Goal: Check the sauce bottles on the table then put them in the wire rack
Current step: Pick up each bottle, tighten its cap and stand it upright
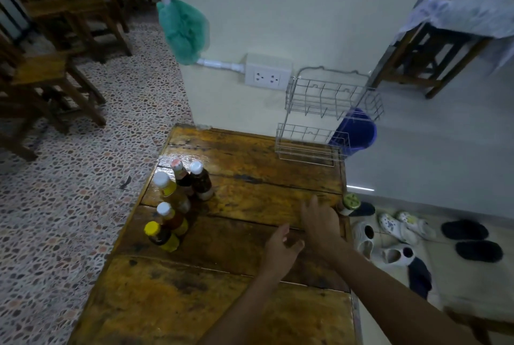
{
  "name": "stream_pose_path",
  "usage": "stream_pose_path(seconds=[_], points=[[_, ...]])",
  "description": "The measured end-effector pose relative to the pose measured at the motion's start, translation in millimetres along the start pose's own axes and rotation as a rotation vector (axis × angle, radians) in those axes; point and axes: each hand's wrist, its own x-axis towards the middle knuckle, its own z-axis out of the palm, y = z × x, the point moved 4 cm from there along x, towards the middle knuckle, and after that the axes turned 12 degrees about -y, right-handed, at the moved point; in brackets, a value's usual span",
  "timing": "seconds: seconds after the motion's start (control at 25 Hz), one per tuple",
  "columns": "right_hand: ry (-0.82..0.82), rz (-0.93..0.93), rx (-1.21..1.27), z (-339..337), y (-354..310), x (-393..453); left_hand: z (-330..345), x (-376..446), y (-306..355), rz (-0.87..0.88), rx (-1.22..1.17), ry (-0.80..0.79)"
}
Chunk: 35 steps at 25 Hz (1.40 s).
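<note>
The wooden table point(250, 303) filled the middle and the lower part of the view, and it was the largest thing. At about one o'clock, at its far right corner against the wall, stood the wire rack point(331, 113) with two tiers, and both tiers held nothing. Behind the rack, a blue bucket point(358, 133) was on the floor. At about ten o'clock from the hands, near the left edge of the table, five sauce bottles point(178, 200) stood upright in a close group, so their long axis pointed up; four had white or pale caps and the nearest one a yellow cap. A sixth small bottle with a green cap point(350, 203) stood at the right edge of the table, at about one o'clock from the right hand point(319, 219) and just beside its fingers.

Both hands were above the table and held nothing. The right hand had its fingers straight and spread flat. The left hand point(281, 247) had its fingers relaxed and a little curved.

The group of bottles lay well apart to the left of both hands, and the left hand was the nearer one to it. I judge that no bottle was checked or racked yet, and that the green-capped bottle was the easiest first pick for the right hand.
</note>
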Motion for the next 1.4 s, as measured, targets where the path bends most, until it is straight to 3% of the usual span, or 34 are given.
stream_pose_path(seconds=[0.2,0.36,0.6,0.76,1.0,1.24,1.32,1.4], points=[[0.092,-0.19,0.065,-16,-3,-19,-17,-24,11,0.116,0.101,0.061],[0.354,-0.313,0.126,-35,5,-45,-28,-33,24,0.28,0.271,0.14],[0.571,-0.47,0.231,-40,9,-62,-34,-64,42,0.352,0.316,0.005],[0.548,-0.503,0.35,-26,14,-60,-35,-75,39,0.289,0.464,-0.01],[0.37,-0.382,0.544,9,-4,-52,-23,-87,26,0.211,0.784,0.202],[0.09,-0.342,0.204,47,-21,-63,-12,-93,-11,0.2,1.039,0.302],[0.184,-0.353,0.282,41,-20,-71,-24,-93,-3,0.2,0.944,0.225],[0.395,-0.423,0.405,18,-14,-83,-36,-91,6,0.184,0.67,-0.055]])
